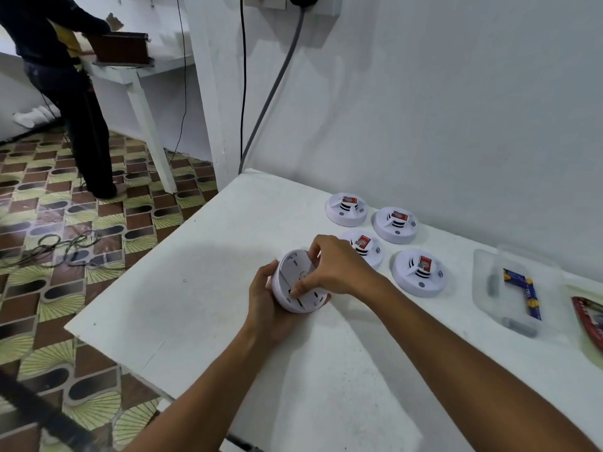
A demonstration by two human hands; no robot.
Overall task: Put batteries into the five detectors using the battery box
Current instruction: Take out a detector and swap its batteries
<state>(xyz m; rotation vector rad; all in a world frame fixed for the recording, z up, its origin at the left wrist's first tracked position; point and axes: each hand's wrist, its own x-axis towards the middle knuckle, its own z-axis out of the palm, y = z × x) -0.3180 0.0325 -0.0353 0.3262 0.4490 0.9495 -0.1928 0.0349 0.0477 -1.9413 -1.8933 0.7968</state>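
Observation:
I hold a white round detector (295, 275) tilted above the table, its back plate facing me. My left hand (264, 298) cups it from below and the left. My right hand (332, 267) grips its back plate from above, thumb and fingers on the rim. Several more white detectors with red stickers lie face up behind: one (346, 210), one (395, 225), one (418, 272), and one (367, 247) partly hidden by my right hand. A clear plastic battery box (515, 288) at the right holds blue-and-yellow batteries (527, 293).
The white table (202, 288) stands against a white wall, its left edge falling to a patterned tiled floor. A red packet (590, 316) lies at the far right edge. Cables hang down the wall. A person stands at another white table at the far left.

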